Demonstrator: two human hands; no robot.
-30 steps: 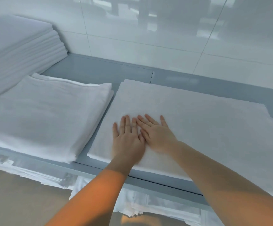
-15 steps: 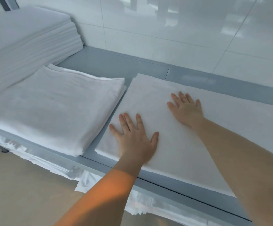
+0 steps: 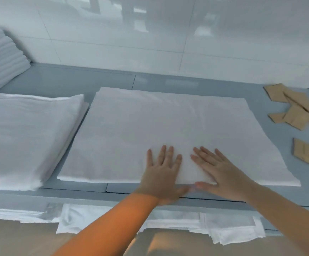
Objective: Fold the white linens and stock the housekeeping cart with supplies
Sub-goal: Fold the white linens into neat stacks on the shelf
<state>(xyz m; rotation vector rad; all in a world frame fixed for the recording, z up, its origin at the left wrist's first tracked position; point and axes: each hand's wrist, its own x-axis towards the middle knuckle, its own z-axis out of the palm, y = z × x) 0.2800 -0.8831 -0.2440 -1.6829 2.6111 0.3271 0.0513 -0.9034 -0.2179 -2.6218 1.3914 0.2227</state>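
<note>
Left hand [image 3: 162, 170]: flat, palm down, fingers spread wide, holding nothing, pressing on the near edge of the folded sheet [image 3: 168, 130]. Thumb hangs off the sheet's edge onto the counter [image 3: 66, 82].

Right hand [image 3: 218, 170]: same deal, splayed open and empty, palm on the sheet just beside the left one, thumbs nearly touching. Looks like smoothing or flattening the fold, so it sits crisp before the next fold or stacking.

Folded sheet: lies flat mid-counter, its near edge along the counter's front edge, roughly square, pretty wrinkle-free already.

Neighbour pile [image 3: 26, 137]: thicker folded white linen on the counter's left part, just beside the sheet but not touching as far as one can tell. Probably the done stack.

Tall stack [image 3: 0, 56]: more folded linen at the back-left corner against the tiled wall.

Tan pieces [image 3: 295, 109]: small flat beige bits scattered at the counter's right end, can't tell what they are.

Lower shelf linen [image 3: 223, 228]: white cloth edges poking out under the counter's front edge.

Cart: not visible, so stocking is likely still to come.
</note>
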